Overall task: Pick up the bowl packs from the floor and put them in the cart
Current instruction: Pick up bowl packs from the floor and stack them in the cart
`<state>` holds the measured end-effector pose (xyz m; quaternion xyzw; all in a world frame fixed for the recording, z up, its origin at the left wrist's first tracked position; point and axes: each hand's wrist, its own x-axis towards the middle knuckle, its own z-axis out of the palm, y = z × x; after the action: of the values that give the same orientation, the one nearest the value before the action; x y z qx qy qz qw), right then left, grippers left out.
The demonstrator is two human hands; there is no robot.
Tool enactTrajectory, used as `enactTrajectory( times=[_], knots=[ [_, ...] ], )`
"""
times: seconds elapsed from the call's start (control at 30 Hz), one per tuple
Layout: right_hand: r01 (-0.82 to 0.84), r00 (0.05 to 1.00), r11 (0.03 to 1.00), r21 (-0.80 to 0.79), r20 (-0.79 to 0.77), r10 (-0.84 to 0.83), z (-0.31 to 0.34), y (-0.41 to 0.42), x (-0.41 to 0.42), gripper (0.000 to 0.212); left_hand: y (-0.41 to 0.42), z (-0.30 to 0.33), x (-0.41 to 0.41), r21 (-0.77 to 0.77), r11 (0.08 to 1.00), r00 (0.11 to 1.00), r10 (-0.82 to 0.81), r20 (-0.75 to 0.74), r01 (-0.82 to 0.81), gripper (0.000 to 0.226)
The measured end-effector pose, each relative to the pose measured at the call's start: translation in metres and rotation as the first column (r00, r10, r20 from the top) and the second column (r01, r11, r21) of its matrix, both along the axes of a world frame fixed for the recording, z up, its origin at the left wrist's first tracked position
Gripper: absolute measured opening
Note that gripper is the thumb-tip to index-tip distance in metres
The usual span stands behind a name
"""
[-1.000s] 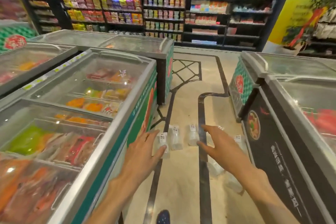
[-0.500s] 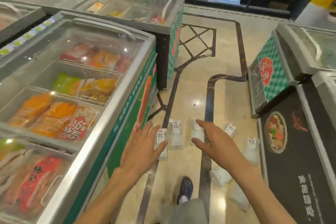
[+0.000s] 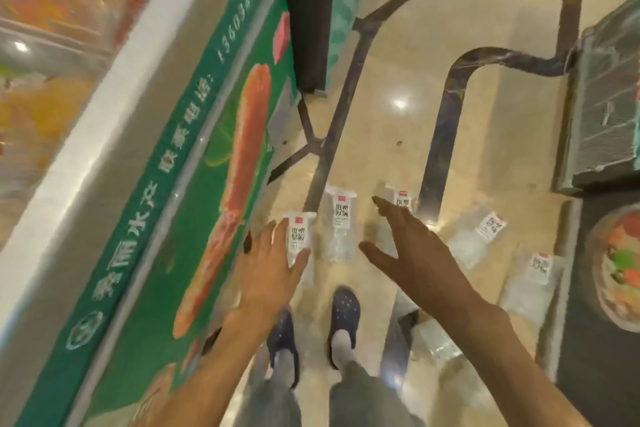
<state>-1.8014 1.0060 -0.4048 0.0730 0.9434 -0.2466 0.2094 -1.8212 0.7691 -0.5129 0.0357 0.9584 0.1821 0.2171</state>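
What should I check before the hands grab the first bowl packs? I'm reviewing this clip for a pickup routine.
1. Left hand free: ok, open, holding nothing.
2. Right hand free: ok, open, fingers spread.
3. Targets in view: ok, left bowl pack and middle bowl pack lie on the floor.
4. Contact made: cannot tell; the hands overlap the packs in view.
5. Shoes off the packs: ok.
6. Cart located: not ok, none in view.
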Motion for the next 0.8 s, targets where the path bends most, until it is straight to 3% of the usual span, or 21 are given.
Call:
enactTrajectory(
  times=[0.07, 0.1, 0.17, 0.2, 0.27, 0.3, 0.37, 0.57, 0.7, 0.8],
  knots=[
    [0.017, 0.999, 0.999, -0.031, 0.032, -0.016, -0.090, 0.004, -0.035, 0.072, 0.016, -0.105, -0.024, 0.000, 0.998, 0.990, 0.067, 0.127, -0.067, 0.076],
    [0.012, 0.999, 1.000, -0.014, 0.031, -0.012, -0.085, 0.003, -0.042, 0.072, 0.021, -0.109, -0.024, -0.021, 0.996, 0.989, 0.085, 0.122, -0.083, 0.080],
    [0.029, 0.998, 0.999, -0.036, 0.062, -0.026, -0.184, 0.002, -0.059, 0.073, 0.030, -0.213, -0.034, -0.085, 0.991, 0.976, 0.122, 0.182, -0.108, 0.091],
    [0.020, 0.999, 0.999, -0.042, 0.051, -0.017, -0.184, 0.000, -0.067, 0.073, 0.028, -0.218, -0.039, -0.096, 0.985, 0.972, 0.160, 0.174, -0.145, 0.098],
    [0.059, 0.994, 0.996, -0.060, 0.096, -0.053, -0.269, 0.003, -0.064, 0.073, 0.031, -0.306, -0.031, -0.153, 0.975, 0.951, 0.195, 0.238, -0.162, 0.108],
    [0.076, 0.993, 0.994, -0.073, 0.092, -0.069, -0.266, 0.001, -0.069, 0.073, 0.029, -0.310, -0.038, -0.176, 0.967, 0.947, 0.222, 0.232, -0.183, 0.113],
    [0.091, 0.989, 0.991, -0.100, 0.124, -0.079, -0.336, 0.002, -0.055, 0.072, 0.024, -0.383, -0.028, -0.214, 0.944, 0.912, 0.306, 0.274, -0.252, 0.122],
    [0.126, 0.977, 0.986, -0.110, 0.189, -0.103, -0.429, 0.009, -0.019, 0.072, 0.022, -0.497, -0.023, -0.229, 0.912, 0.833, 0.405, 0.378, -0.339, 0.148],
    [0.128, 0.964, 0.987, -0.092, 0.247, -0.102, -0.470, 0.012, 0.005, 0.074, 0.040, -0.529, -0.018, -0.209, 0.892, 0.830, 0.450, 0.329, -0.401, 0.154],
    [0.113, 0.953, 0.989, -0.094, 0.293, -0.082, -0.494, 0.005, 0.017, 0.075, 0.035, -0.546, -0.010, -0.192, 0.866, 0.837, 0.497, 0.228, -0.462, 0.146]
  ],
)
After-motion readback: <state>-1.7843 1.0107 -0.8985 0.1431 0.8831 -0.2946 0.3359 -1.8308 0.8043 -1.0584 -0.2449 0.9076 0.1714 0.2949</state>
